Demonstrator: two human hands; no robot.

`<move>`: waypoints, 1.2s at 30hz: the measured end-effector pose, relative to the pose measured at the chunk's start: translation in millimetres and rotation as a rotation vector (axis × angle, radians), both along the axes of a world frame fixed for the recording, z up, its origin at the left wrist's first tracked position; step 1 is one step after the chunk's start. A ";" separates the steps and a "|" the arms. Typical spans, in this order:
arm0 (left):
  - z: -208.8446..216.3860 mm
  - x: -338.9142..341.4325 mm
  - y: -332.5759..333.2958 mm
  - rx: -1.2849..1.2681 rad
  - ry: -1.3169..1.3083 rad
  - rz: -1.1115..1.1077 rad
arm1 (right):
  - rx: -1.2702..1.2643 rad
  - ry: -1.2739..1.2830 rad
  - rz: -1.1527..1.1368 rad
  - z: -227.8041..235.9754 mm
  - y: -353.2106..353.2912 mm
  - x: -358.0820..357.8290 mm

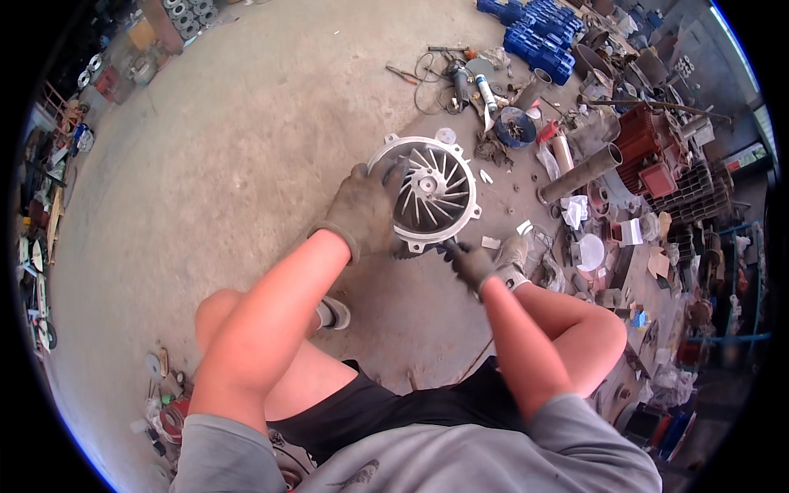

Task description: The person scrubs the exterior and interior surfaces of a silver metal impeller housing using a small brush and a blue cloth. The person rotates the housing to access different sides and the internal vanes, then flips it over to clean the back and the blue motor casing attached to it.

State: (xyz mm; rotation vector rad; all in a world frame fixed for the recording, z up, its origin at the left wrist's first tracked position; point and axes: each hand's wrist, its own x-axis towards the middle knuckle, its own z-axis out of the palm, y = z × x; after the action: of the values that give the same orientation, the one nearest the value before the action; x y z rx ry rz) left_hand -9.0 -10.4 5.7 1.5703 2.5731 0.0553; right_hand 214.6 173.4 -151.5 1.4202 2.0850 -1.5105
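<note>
Head view: the gloved left grip [366, 205] lies over the left side of a round metal housing [470, 201], its fingers reaching across the rim toward the bladed wheel [429, 186] inside; whether they clamp it I cannot tell. The housing is right of this grip and just beyond the right grip [472, 264], which is gloved too, its fingers curled at the housing's near edge; whether they hold anything is unclear. Beyond the right grip are a blue round container [515, 141] and, farther off, blue motor-like units [538, 49]. A metal pipe [579, 174] slants to its right; bare concrete floor [205, 164] spreads left of the left grip.
</note>
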 end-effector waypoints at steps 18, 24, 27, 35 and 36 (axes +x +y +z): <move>2.8 0.0 -5.5 -0.017 0.004 0.001 | 0.384 -0.160 0.654 83.2 31.4 -38.9; 7.7 -0.9 1.3 -0.035 -0.046 -0.005 | 0.733 -0.019 1.121 66.2 76.1 -72.9; 8.4 2.9 1.0 -0.045 -0.033 0.011 | 0.750 0.005 1.155 54.6 80.2 -67.6; -3.4 -2.8 1.6 0.030 -0.061 -0.018 | -0.433 0.354 -0.456 -27.6 -62.9 10.2; -3.3 -2.3 -1.4 0.053 -0.083 -0.016 | -0.639 0.454 -0.679 -13.1 -94.6 -5.9</move>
State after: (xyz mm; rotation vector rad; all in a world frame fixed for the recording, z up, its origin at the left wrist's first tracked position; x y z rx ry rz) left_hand -11.3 -11.8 2.5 1.5710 2.5154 0.1842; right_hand 208.7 78.9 -164.7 1.6769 1.0721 -2.6468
